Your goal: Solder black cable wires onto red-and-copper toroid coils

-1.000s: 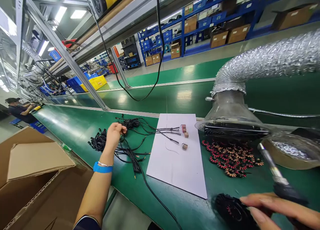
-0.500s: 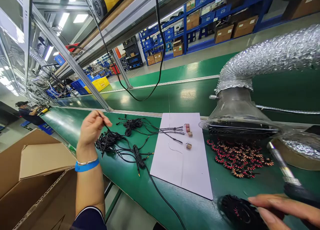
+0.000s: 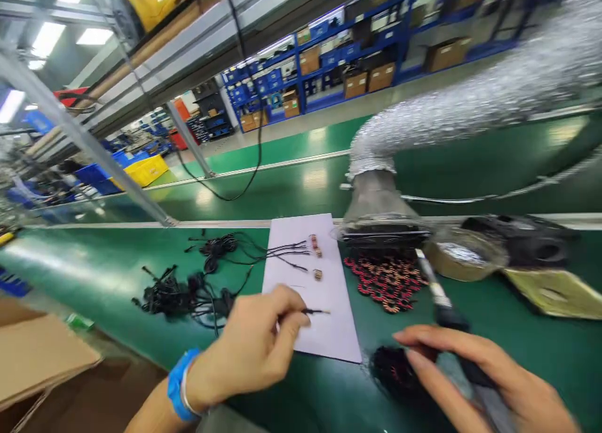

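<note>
My left hand (image 3: 263, 339) pinches a black cable, its thin tip (image 3: 320, 311) pointing right over the white sheet (image 3: 329, 333). Black cable bundles (image 3: 169, 294) lie to its left. On the sheet, several cable ends reach toward small striped components (image 3: 318, 274). At the lower right, my right hand (image 3: 489, 370) has thumb and forefinger apart at their tips, with the dark handle of a soldering iron (image 3: 439, 295) lying across the hand. Beside those fingertips is a round black object (image 3: 395, 370), blurred. A pile of red and black rings (image 3: 385, 279) lies beyond it.
A fume hood (image 3: 379, 201) with a silver duct (image 3: 433, 119) stands behind the rings. Tape (image 3: 463, 254) and a yellowish pad (image 3: 555, 293) lie at the right. A cardboard box (image 3: 42, 358) is at the lower left. A black cable (image 3: 260, 126) hangs above the bench.
The view has shifted right. My left hand has moved from the cable bundles to the white sheet, bringing a cable end. My right hand now shows more fully, with the iron's handle in it.
</note>
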`<state>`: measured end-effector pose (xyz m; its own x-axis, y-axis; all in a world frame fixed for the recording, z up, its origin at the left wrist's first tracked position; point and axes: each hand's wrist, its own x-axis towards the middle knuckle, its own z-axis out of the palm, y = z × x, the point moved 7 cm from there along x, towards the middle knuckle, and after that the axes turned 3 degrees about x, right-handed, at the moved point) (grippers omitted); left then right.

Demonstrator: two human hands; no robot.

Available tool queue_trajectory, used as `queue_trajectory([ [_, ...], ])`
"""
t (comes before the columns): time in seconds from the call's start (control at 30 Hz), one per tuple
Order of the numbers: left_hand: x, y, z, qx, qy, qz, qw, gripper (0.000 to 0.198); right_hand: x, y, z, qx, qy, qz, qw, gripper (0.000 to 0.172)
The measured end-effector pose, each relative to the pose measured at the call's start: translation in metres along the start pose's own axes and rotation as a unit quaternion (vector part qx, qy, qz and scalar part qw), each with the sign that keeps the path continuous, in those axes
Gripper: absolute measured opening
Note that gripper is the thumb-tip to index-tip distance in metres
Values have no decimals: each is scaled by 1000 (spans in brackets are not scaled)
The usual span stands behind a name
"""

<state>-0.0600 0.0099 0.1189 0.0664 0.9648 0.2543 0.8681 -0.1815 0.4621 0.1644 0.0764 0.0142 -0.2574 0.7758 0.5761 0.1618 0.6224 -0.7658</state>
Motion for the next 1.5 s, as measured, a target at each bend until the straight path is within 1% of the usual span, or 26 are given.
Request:
queue_trajectory([
  [0.03,-2,1,27,-30,-67,-19,997,7,4,-13,4,-2,-15,-19,1000,21],
  [0.07,-2,1,47,-52,-103,-28,993,7,8,-20,8,2,-25,-14,1000,23],
  [0.1,-2,1,62,-71,-126,-32,989,8,11,-25,13,7,-46,-2,999,25],
  [0.17,2,-1,79,-95,-147,-32,984,8,16,-32,19,31,-61,6,998,26],
  [0.27,7,-2,93,-130,-174,-39,975,6,18,-36,20,44,-52,-3,998,23],
  [0.4,10,1,104,-233,-189,-74,951,14,17,-33,20,65,-41,19,997,24],
  [0.5,10,3,114,-339,-185,-118,915,25,18,-29,19,117,-18,45,992,29],
  [0.57,9,3,122,-395,-182,-147,888,29,18,-25,21,168,-7,74,983,29],
  [0.67,9,1,132,-455,-179,-171,855,34,16,-19,25,233,-11,122,965,27],
  [0.73,9,-1,138,-474,-186,-179,842,36,15,-17,28,249,-20,133,959,26],
  [0.83,9,-7,143,-473,-193,-188,839,37,13,-16,29,234,-24,128,963,26],
  [0.97,7,-12,145,-486,-183,-200,831,38,15,-13,28,197,-26,128,972,27],
  [1.13,5,-13,143,-472,-174,-208,839,36,18,-16,27,127,-49,118,984,29],
  [1.2,3,-12,146,-497,-181,-217,821,39,16,-17,27,97,-34,108,989,28],
  [1.3,0,-9,154,-562,-200,-227,770,49,7,-19,26,62,27,84,994,25],
  [1.33,-1,-8,156,-577,-203,-228,758,51,3,-19,26,57,46,82,994,25],
  [1.4,-2,-8,159,-587,-201,-230,749,53,-3,-16,29,62,66,90,992,24],
  [1.5,-3,-10,158,-582,-189,-233,756,52,-9,-12,33,93,68,115,987,24],
])
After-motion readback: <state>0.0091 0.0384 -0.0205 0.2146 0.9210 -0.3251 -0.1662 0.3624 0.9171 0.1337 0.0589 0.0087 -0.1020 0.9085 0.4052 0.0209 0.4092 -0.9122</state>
